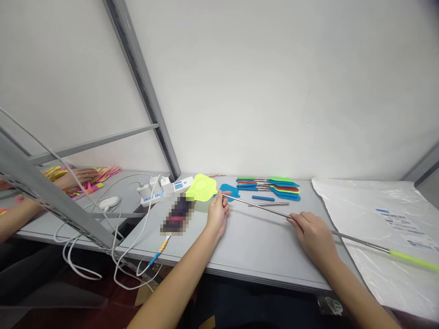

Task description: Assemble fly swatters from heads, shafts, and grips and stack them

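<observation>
A fly swatter with a yellow-green perforated head (pixel 202 188) and a long metal telescopic rod stretches across the bench, its yellow-green handle (pixel 413 260) at the far right. My left hand (pixel 218 211) pinches it where head and rod meet. Farther along, my right hand (pixel 313 235) is closed around the rod. Behind my left hand lies a blue swatter head (pixel 229 190). A blue handle piece (pixel 263 198) and bare metal rods (pixel 268 204) lie just beyond the extended rod. Several colored fly swatters (pixel 269 187) are stacked near the wall.
A pixelated, phone-like object (pixel 177 214) with a cable lies left of my left hand. Power strips (pixel 168 189) with chargers and loose white cables (pixel 118 269) are farther left. A white plastic bag (pixel 384 228) covers the right side. Beyond the metal frame (pixel 147 96), another person's hand (pixel 77 177) touches colorful strands.
</observation>
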Demonstrator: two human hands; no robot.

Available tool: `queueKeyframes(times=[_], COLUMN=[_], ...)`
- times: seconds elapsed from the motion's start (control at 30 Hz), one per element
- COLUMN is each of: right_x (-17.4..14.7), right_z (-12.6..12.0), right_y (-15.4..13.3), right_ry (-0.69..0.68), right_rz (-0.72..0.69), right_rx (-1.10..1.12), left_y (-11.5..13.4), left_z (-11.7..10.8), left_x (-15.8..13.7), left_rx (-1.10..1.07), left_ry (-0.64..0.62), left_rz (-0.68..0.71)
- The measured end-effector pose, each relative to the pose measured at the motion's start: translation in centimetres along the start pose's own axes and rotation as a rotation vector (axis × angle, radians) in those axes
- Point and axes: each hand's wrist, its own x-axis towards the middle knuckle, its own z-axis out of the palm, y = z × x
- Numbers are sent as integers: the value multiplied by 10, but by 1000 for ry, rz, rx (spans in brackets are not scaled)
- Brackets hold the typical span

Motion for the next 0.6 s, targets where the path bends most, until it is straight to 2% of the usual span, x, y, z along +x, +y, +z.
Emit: queueKeyframes(times=[0.3,0.47,0.6], right_x=[2,-1,-1], right_z=[-1,3,2], right_y=[-5,-1,1], right_ry=[-21,-9,-7], right_rz=[1,-5,3], right_rx=[24,13,1], left_y=[-6,-1,0], left_z=[9,0,-3], left_x=[-12,-7,-4], left_rx=[41,-156,-157], left_ry=[-96,24,81], left_rz=[-57,-99,-73])
